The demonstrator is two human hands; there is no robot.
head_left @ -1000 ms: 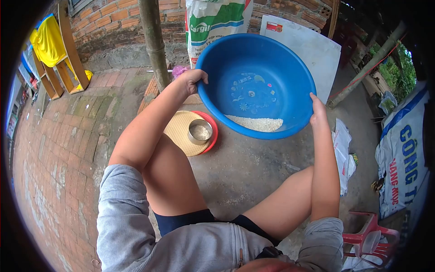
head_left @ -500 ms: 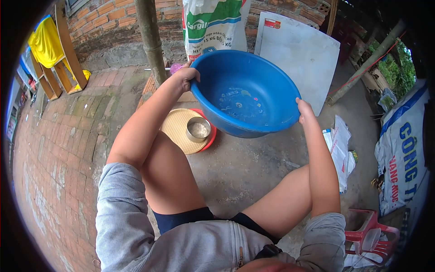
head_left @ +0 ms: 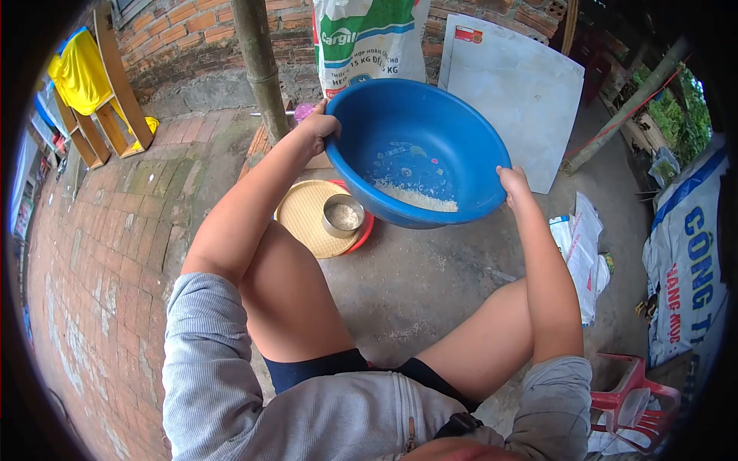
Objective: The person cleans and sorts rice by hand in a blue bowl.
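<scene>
A large blue basin [head_left: 469,123] is held up in front of me, tilted so that its inside faces me. White grains [head_left: 419,198] lie along the near part of its inner bottom. My left hand [head_left: 321,129] grips the rim on the left side. On the right, my right hand [head_left: 513,184] is closed round the opposite rim. Below the basin, a metal bowl [head_left: 344,216] holding pale grains stands on a round woven tray [head_left: 304,219], which rests over a red round item [head_left: 364,235].
A printed feed sack [head_left: 369,42] and a white board [head_left: 511,92] stand behind the basin. Left of them is a bamboo post [head_left: 262,69]. White bags [head_left: 586,253] lie to the right, with a red plastic chair [head_left: 632,396] at the lower right.
White grains now show in the near part of the basin, where none were visible before. The basin has risen slightly in view, with both hands still on its rim.
</scene>
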